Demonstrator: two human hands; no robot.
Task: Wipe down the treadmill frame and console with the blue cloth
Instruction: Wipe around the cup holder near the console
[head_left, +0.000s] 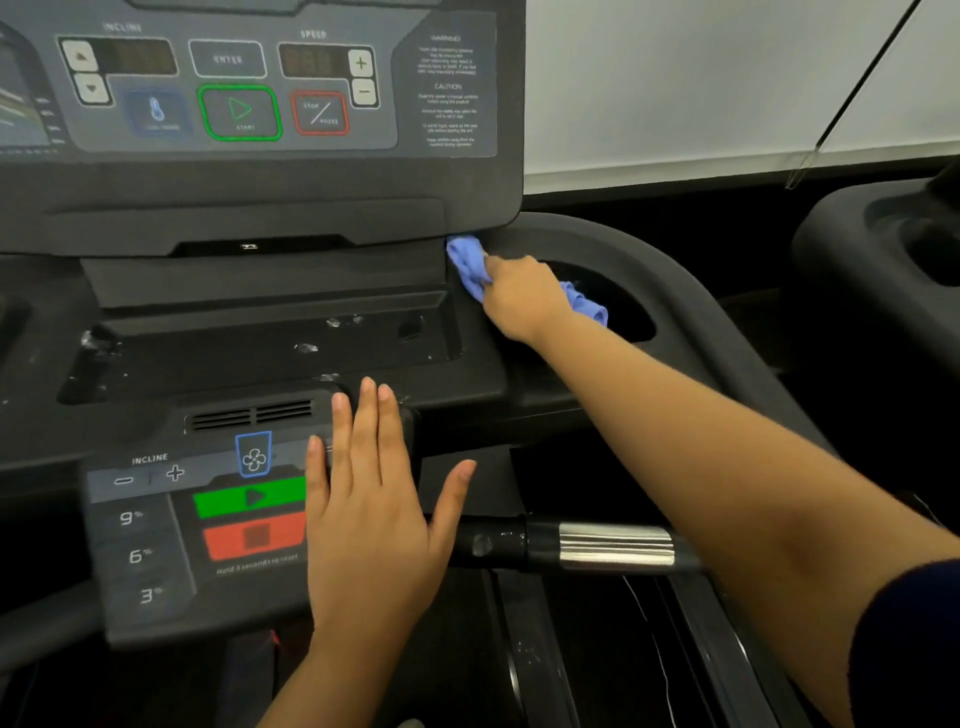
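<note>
Left hand (374, 499), fingers (366, 415) straight and spread, holding nothing, rests flat on the lower control panel (156, 545) below the console (260, 182), probably to brace the body during the reach. Right hand (524, 299) grips the blue cloth (467, 265) bunched in curled fingers and presses it against the frame (649, 249) at the lower right corner of the console, beside the cup-holder recess (623, 312), where a seam likely traps dust. Count: one cloth, two hands, two control panels, one chrome-sleeved handlebar (613, 551) below the console
</note>
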